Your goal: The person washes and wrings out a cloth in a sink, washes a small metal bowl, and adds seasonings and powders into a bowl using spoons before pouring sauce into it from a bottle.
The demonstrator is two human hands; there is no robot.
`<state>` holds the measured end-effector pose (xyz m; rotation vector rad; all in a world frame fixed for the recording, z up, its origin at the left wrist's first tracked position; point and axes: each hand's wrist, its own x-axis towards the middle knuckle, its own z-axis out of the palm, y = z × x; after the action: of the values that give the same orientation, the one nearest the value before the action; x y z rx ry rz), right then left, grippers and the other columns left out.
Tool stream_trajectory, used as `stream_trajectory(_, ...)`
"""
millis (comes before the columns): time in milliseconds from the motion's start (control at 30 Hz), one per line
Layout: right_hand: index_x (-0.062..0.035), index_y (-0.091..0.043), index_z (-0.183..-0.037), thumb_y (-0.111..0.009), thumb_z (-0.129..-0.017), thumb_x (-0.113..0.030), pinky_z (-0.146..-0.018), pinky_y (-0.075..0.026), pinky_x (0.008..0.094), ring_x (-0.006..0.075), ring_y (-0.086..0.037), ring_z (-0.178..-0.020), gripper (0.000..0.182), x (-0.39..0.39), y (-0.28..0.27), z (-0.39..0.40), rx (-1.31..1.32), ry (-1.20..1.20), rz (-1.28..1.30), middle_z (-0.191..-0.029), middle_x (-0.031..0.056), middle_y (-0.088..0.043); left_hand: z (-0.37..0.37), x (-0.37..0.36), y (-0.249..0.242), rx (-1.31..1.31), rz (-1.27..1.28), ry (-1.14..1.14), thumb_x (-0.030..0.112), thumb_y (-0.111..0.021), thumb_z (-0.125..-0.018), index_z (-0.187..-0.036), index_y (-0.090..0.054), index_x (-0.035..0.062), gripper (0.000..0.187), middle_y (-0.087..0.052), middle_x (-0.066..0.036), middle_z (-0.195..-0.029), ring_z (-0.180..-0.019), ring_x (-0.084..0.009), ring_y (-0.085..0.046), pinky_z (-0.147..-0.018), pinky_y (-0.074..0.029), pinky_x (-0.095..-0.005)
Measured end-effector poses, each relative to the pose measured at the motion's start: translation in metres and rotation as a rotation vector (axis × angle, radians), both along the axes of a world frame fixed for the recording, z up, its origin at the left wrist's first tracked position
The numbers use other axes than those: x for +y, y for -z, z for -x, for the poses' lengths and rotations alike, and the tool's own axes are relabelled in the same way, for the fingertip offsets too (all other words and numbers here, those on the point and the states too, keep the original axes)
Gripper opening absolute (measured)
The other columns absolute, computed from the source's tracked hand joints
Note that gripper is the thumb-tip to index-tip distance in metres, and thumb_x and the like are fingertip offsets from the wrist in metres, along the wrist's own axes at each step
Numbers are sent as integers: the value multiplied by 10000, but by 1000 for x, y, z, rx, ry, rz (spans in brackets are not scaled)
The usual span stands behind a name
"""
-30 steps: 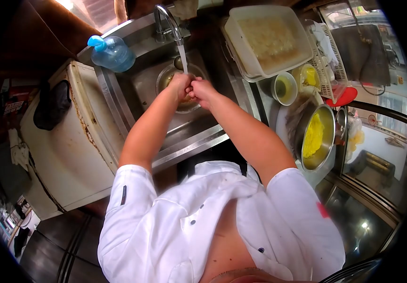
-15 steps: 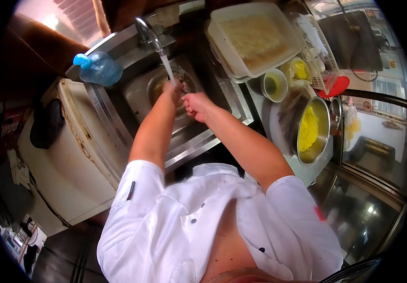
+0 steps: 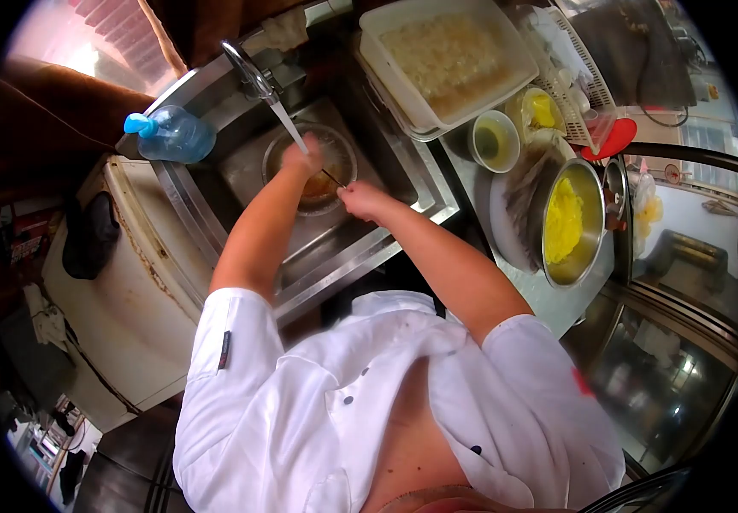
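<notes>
Water runs from the chrome faucet (image 3: 249,68) onto my left hand (image 3: 302,156), which is over a round bowl (image 3: 350,152) in the steel sink (image 3: 236,171). The fingers of this hand are blurred, and its grip cannot be made out. At the bowl's lower right edge, my right hand (image 3: 362,201) is closed on the end of a thin utensil (image 3: 332,179). The utensil reaches over the bowl, where something orange-brown shows; its far end is unclear.
A blue pump bottle (image 3: 177,137) stands left of the sink. To the right are a white tub (image 3: 369,30) of pale pieces in liquid, a cup (image 3: 495,141), a white basket (image 3: 596,81), a red object (image 3: 613,139) and a metal bowl (image 3: 591,231) with yellow food.
My two hands have moved apart, with the left a little further left. More of the bowl and the thin utensil shows between them. The view has shifted slightly.
</notes>
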<state>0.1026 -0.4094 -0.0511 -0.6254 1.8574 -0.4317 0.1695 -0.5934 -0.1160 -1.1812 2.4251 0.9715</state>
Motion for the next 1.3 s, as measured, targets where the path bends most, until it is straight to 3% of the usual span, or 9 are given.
stream_trajectory(33,-52,-590,-987,-479,-1016,-396,-480,-412,239,91,-511,-533,362,2,19,0,253,-173,102,-631,-5,-535,3,2,-18,-22,-5,20,254,-473,-914,-1272,-535,39,422,-605,-243,-1271,-1193,-418,-568,-1011,-469,-442)
stream_trajectory(233,-37,-585,-996,-402,-1056,-348,-463,-368,253,101,-445,-503,365,-3,-43,1,-491,342,63,-644,3,-505,3,-9,14,246,-186,-167,384,-634,-864,-1290,-559,4,576,-618,-253,-1249,-1200,-376,-586,-1011,-466,-411)
stream_trajectory(467,-49,-581,-969,-375,-1067,-381,-433,-320,238,82,-373,-463,403,-2,-53,5,-832,634,99,-631,-20,-466,10,-7,-1,506,-570,-559,569,-645,-853,-1159,-641,-64,702,-676,-229,-1137,-1066,-327,-652,-916,-489,-381)
stream_trajectory(567,-58,-574,-960,-370,-1068,-385,-423,-326,227,70,-372,-454,400,-24,-55,-2,-819,661,87,-636,-27,-478,14,2,27,557,-419,-948,577,-609,-881,-1084,-681,-55,668,-709,-180,-930,-870,-307,-674,-789,-518,-395)
stream_trajectory(600,-64,-570,-957,-370,-1068,-392,-420,-333,223,63,-372,-450,400,-31,-55,-6,-793,666,71,-636,-31,-478,10,12,-18,510,-442,-1019,539,-550,-938,-1010,-716,-21,589,-692,-145,-783,-626,-252,-620,-567,-500,-395)
stream_trajectory(733,-100,-558,-878,-390,-1053,-424,-409,-352,214,61,-379,-442,405,-59,-48,-14,-695,641,31,-625,-33,-486,-7,27,-66,604,-939,-1131,340,-473,-1012,-1012,-690,10,395,-690,-98,-754,-450,-167,-511,-349,-363,-314)
stream_trajectory(867,-130,-526,-799,-418,-1031,-471,-403,-351,225,72,-396,-447,426,-66,-41,-17,-544,575,6,-615,-26,-490,-24,30,-85,580,-1168,-1006,194,-464,-981,-954,-659,11,268,-665,-97,-760,-467,-207,-564,-327,-421,-350)
stream_trajectory(1100,-86,-527,-869,-358,-1060,-399,-439,-373,288,123,-415,-485,403,-45,-24,-34,-560,530,21,-642,3,-498,-13,29,-38,465,-926,-1089,380,-465,-1029,-834,-622,27,432,-600,-105,-652,-442,-224,-500,-385,-384,-356)
stream_trajectory(1300,-69,-536,-888,-382,-1053,-402,-426,-364,288,113,-391,-443,403,-11,-53,-34,-501,510,-36,-620,5,-478,1,25,-35,382,-854,-1153,492,-671,-887,-940,-621,25,473,-616,-83,-728,-576,-221,-586,-464,-438,-347)
